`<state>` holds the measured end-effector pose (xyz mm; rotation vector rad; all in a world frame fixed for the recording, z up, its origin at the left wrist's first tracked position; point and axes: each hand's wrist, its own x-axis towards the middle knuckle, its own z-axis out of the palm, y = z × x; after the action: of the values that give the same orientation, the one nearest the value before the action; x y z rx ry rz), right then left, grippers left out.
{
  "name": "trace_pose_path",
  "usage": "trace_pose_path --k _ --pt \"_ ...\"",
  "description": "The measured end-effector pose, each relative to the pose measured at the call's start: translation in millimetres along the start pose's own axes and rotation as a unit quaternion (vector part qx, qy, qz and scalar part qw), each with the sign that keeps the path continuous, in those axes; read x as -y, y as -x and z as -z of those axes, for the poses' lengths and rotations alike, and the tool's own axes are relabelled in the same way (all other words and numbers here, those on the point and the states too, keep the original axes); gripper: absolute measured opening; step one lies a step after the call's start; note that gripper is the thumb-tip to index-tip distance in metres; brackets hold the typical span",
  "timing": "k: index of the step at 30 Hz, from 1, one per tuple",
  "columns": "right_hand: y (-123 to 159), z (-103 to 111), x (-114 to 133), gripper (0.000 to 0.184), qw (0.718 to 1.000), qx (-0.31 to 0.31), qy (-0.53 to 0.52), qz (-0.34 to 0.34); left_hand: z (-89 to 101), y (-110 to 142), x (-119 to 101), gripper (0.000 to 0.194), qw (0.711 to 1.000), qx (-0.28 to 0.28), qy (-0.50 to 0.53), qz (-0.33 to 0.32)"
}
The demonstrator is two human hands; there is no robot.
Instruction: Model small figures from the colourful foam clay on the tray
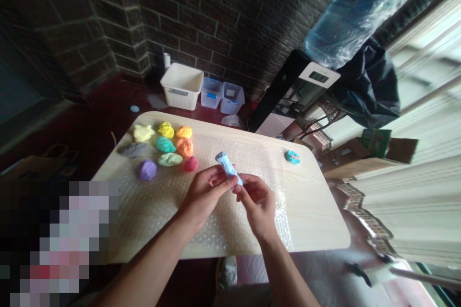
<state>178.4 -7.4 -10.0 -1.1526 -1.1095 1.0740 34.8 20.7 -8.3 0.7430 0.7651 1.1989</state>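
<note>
A light blue piece of modelling clay [226,163], long and wider at its far end, is held tilted over the middle of the table. My left hand [204,192] grips its lower part between thumb and fingers. The fingertips of my right hand [260,204] pinch the near end, and that end is partly hidden by them. To the left lie several clay lumps, among them a crimson one [190,164], a pale green one [170,159], an orange one [185,147] and a purple one [147,170].
Bubble wrap [212,220] covers much of the light wooden table [317,211]. A teal clay lump with pink marks [292,157] sits at the right. Beyond the far edge stand a cream basket [182,86] and two clear bins. A pixelated area fills the lower left.
</note>
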Motion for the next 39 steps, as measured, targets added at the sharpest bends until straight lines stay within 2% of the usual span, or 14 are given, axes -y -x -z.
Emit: trace_pose_path --k 9,12,16,20,23,26,28,31,36,39 --pt "5.4 1.0 -5.8 0.021 0.996 -0.043 0.049 0.061 -0.4 -2.1 -0.8 0.035 1.0 -0.014 0.022 0.01" --pt "3.7 -0.3 -3.9 0.027 0.999 -0.037 -0.001 0.031 -0.7 -1.6 -1.2 0.038 1.0 -0.008 0.021 0.008" --pt "0.0 0.1 -2.2 0.022 0.999 -0.015 -0.048 -0.006 -0.7 -0.4 -1.6 0.036 1.0 0.004 -0.002 0.002" --pt "-0.8 3.2 -4.9 0.022 0.999 0.016 -0.042 -0.027 0.7 0.1 -1.1 0.031 0.998 0.026 -0.054 -0.023" --pt "-1.6 6.4 -7.2 0.024 0.998 0.04 0.005 -0.037 3.8 0.6 -0.2 0.02 0.991 0.035 -0.126 -0.04" --pt "-4.3 9.8 -5.3 0.024 0.997 0.04 0.065 -0.013 7.7 3.4 0.9 0.023 0.971 0.042 -0.227 -0.066" --pt "-6.2 12.3 -1.2 0.025 0.998 0.015 0.061 0.02 9.5 7.0 1.3 0.026 0.949 0.057 -0.301 -0.08" --pt "-6.6 16.6 6.8 0.043 0.997 0.03 0.059 0.035 10.3 13.1 0.9 0.023 0.91 0.079 -0.391 -0.108" --pt "-2.2 23.4 19.5 0.032 0.988 0.063 0.131 0.045 11.5 20.5 -5.3 0.027 0.86 0.082 -0.458 -0.209" --pt "-0.6 24.6 24.5 0.025 0.984 0.091 0.141 0.056 13.7 23.6 -13.2 0.022 0.838 0.079 -0.488 -0.234"
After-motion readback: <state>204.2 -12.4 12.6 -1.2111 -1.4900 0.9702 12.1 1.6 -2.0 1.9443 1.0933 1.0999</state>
